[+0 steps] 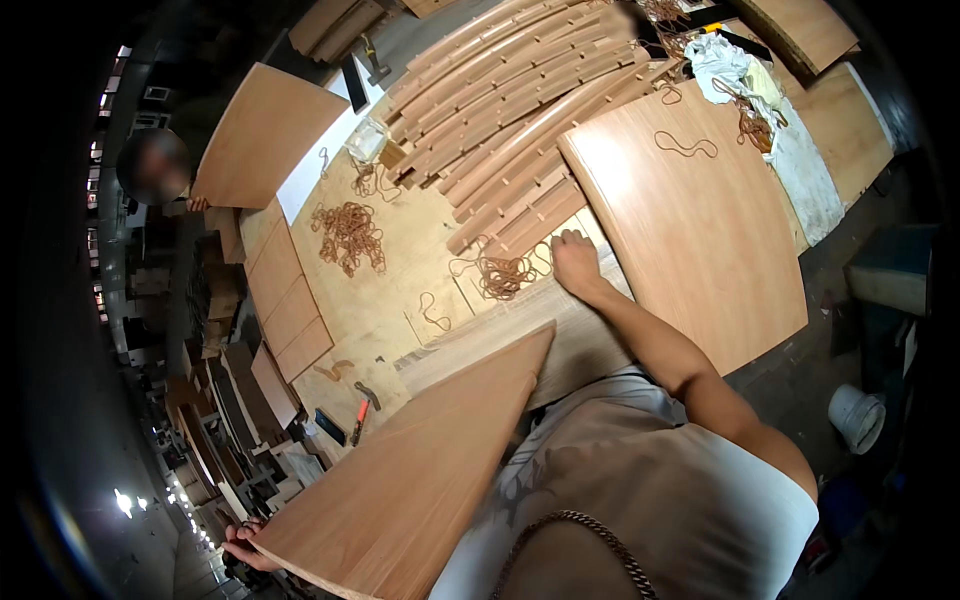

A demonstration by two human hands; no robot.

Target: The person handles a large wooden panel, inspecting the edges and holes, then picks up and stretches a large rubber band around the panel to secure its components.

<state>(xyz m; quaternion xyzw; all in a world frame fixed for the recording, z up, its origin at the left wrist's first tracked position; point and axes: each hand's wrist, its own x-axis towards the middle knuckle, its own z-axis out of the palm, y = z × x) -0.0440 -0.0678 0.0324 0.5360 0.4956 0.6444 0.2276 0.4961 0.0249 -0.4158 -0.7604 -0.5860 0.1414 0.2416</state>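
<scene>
A wide wooden panel [400, 480] slants across the near left, its far corner reaching over the bench edge. My left hand [250, 545] grips this panel by its lower left edge, fingers partly hidden. At the bench, my right hand [576, 264] has its fingers curled down beside a tangle of brown elastic bands [503, 276]; whatever they may hold is hidden. Right of that hand lies another large curved wooden panel [700, 230]. Rows of wooden slats with small dowels [520, 90] are stacked beyond.
A co-worker at far left holds a wooden panel [265, 140]. On the workbench [390, 290] lie a heap of bands [348, 237], a hammer [368, 394] and a red-handled tool [359, 424]. White cloth [718, 65] lies far right; a white bucket [857, 418] stands on the floor.
</scene>
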